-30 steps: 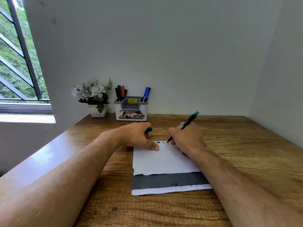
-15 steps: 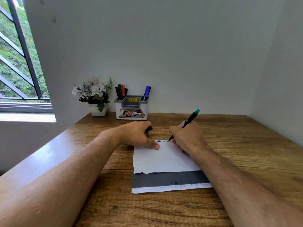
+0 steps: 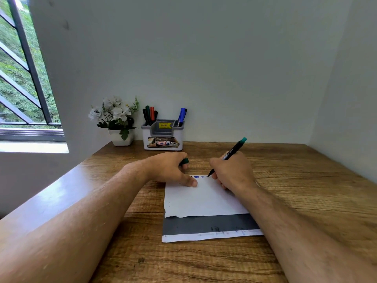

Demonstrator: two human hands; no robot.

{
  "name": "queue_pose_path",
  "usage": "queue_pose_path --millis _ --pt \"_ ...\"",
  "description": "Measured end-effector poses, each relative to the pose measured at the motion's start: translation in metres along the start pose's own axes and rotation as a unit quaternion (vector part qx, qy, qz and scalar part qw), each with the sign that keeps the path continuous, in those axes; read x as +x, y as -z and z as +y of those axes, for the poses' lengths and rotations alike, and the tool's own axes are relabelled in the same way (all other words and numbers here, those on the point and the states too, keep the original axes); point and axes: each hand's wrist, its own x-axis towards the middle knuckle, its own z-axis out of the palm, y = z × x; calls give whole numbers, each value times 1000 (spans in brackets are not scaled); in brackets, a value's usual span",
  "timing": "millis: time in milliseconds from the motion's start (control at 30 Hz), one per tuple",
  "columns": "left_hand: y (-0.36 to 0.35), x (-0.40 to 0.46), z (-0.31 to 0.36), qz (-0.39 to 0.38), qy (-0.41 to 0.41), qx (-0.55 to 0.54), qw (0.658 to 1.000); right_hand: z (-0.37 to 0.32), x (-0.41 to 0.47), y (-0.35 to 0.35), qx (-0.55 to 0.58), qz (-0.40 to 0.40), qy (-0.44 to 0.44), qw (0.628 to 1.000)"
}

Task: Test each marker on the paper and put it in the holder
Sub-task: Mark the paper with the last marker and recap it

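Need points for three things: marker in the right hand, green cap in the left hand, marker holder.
green marker [image 3: 232, 151], head view, on the black barrel above the right hand.
green cap [image 3: 185, 161], head view, on the cap end showing past the left hand's fingers.
marker holder [image 3: 163, 142], head view, on its white front wall.

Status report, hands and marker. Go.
Right hand grips green marker, tip on paper. Left hand holds green cap, thumb pinning paper. Path to holder unobstructed.
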Motion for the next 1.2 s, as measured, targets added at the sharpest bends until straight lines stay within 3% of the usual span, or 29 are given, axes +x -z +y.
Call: queue_pose_path --millis 1200 --pt "1 -2 2 -5 15 -2 1000 -1 1 1 -11 -4 6 1000"
